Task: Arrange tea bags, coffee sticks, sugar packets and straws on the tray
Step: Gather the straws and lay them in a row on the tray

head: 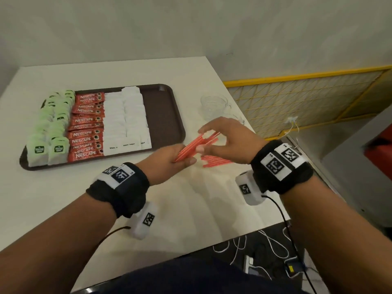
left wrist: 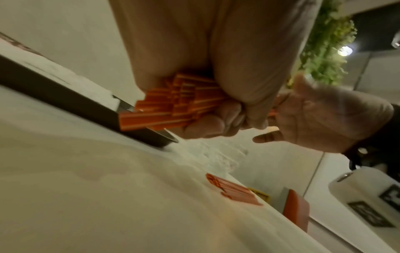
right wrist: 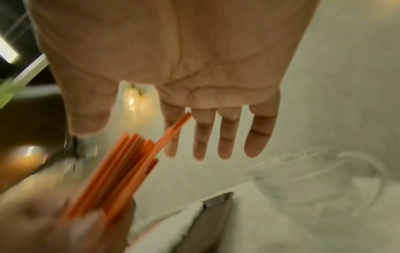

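A brown tray (head: pixel 167 115) sits on the white table (head: pixel 169 209) in the left half of the head view. From its left edge inward it carries a column of green-tagged tea bags (head: pixel 51 128), a column of red Nescafe coffee sticks (head: pixel 87 126) and white sugar packets (head: pixel 125 122); the strip along its right side shows bare brown.

Just below the tray's lower right corner, near the centre of the frame, the left hand (head: pixel 169 158) grips a bundle of orange straws (head: pixel 195 145), its fingers and thumb curled round their lower ends. The left wrist view shows the same bundle (left wrist: pixel 171 106) poking out of the fist, ends uneven, with the tray's dark rim (left wrist: pixel 65 102) behind it.

The right hand (head: pixel 229 139) is at the upper ends of the straws, fingers extended. In the right wrist view its fingers (right wrist: pixel 225 137) are straight and spread, and one straw tip lies against the index finger (whether the thumb presses it I cannot tell).

A second small heap of orange straws (head: pixel 216 161) lies on the table under the right hand, at the lower centre of the left wrist view too (left wrist: pixel 233 190).

A clear glass cup (head: pixel 214 105) stands on the table to the right of the tray, near the table's right edge.
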`<action>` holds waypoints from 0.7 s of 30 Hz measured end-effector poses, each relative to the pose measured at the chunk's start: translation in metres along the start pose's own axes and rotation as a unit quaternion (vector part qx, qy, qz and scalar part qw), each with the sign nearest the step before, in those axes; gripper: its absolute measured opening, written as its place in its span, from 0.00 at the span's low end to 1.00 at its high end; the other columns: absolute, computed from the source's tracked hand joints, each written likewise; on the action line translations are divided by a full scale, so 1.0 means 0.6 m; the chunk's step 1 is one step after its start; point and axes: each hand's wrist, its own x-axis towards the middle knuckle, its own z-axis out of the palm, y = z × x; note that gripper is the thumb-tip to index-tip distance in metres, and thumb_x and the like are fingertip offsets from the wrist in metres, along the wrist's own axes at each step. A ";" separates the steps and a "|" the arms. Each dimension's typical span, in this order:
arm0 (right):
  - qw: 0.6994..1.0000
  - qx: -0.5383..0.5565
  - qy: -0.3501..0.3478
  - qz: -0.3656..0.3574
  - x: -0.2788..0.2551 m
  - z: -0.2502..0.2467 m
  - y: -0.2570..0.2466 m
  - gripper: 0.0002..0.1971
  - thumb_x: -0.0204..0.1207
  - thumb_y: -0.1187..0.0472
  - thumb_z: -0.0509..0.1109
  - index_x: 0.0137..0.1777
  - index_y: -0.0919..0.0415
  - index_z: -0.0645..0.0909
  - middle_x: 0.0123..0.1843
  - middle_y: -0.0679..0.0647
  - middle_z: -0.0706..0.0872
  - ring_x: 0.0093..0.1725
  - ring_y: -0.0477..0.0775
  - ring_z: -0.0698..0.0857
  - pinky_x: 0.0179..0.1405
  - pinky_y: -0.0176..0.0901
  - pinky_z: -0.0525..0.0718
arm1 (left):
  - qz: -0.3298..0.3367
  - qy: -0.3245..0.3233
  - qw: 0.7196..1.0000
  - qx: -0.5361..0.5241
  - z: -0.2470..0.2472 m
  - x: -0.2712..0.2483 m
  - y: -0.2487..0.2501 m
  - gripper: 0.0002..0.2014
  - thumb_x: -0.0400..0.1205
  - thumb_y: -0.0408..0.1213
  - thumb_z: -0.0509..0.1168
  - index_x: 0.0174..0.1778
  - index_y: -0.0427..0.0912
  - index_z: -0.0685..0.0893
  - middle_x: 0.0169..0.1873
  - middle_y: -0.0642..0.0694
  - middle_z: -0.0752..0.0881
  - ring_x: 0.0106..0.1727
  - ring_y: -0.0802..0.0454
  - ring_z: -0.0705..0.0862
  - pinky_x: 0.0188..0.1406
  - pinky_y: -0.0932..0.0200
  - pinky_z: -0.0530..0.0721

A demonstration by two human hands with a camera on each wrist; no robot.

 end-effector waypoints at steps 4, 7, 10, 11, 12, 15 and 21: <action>0.959 0.279 0.035 0.032 0.031 0.010 -0.056 0.24 0.81 0.38 0.61 0.74 0.45 0.75 0.71 0.42 0.78 0.70 0.42 0.77 0.72 0.49 0.75 | -0.017 0.079 0.993 -0.083 -0.028 -0.031 -0.021 0.18 0.82 0.55 0.65 0.55 0.42 0.82 0.41 0.47 0.84 0.39 0.54 0.82 0.39 0.54 0.83; 0.953 0.303 -0.001 0.021 0.063 0.048 -0.113 0.24 0.83 0.42 0.59 0.76 0.48 0.70 0.70 0.47 0.80 0.66 0.45 0.82 0.70 0.52 0.79 | -0.016 0.105 0.983 -0.147 -0.036 -0.039 -0.023 0.13 0.82 0.53 0.67 0.54 0.49 0.82 0.41 0.61 0.86 0.36 0.64 0.83 0.34 0.63 0.82; 0.944 0.328 -0.003 -0.019 0.080 0.077 -0.166 0.21 0.85 0.44 0.58 0.73 0.51 0.74 0.64 0.48 0.86 0.63 0.43 0.84 0.69 0.49 0.80 | -0.017 0.146 0.962 -0.229 -0.045 -0.045 -0.024 0.09 0.84 0.41 0.66 0.38 0.50 0.79 0.25 0.63 0.82 0.26 0.65 0.78 0.28 0.69 0.79; 0.945 0.324 0.011 -0.037 0.083 0.082 -0.178 0.19 0.84 0.45 0.59 0.69 0.52 0.77 0.60 0.47 0.88 0.62 0.42 0.85 0.68 0.49 0.81 | -0.012 0.159 0.959 -0.236 -0.048 -0.047 -0.026 0.11 0.85 0.37 0.65 0.36 0.49 0.78 0.23 0.60 0.81 0.25 0.65 0.77 0.27 0.71 0.78; 0.946 0.319 0.026 -0.050 0.086 0.088 -0.187 0.17 0.83 0.46 0.62 0.65 0.53 0.79 0.56 0.48 0.89 0.59 0.43 0.86 0.65 0.50 0.83 | -0.008 0.166 0.957 -0.237 -0.052 -0.051 -0.029 0.12 0.85 0.33 0.64 0.34 0.47 0.78 0.24 0.57 0.80 0.24 0.65 0.77 0.25 0.72 0.76; 0.949 0.303 0.046 -0.072 0.090 0.105 -0.202 0.14 0.79 0.48 0.69 0.49 0.59 0.82 0.41 0.56 0.89 0.50 0.56 0.89 0.55 0.59 0.87 | -0.005 0.157 0.963 -0.219 -0.058 -0.058 -0.047 0.13 0.85 0.28 0.61 0.36 0.47 0.78 0.24 0.57 0.79 0.25 0.68 0.78 0.26 0.76 0.74; 0.956 0.288 0.021 -0.052 0.096 0.135 -0.199 0.14 0.85 0.55 0.62 0.39 0.61 0.75 0.34 0.56 0.84 0.50 0.51 0.90 0.31 0.24 0.77 | -0.032 0.107 0.969 -0.220 -0.047 -0.065 -0.067 0.14 0.87 0.31 0.60 0.35 0.47 0.78 0.20 0.64 0.80 0.24 0.68 0.77 0.25 0.74 0.75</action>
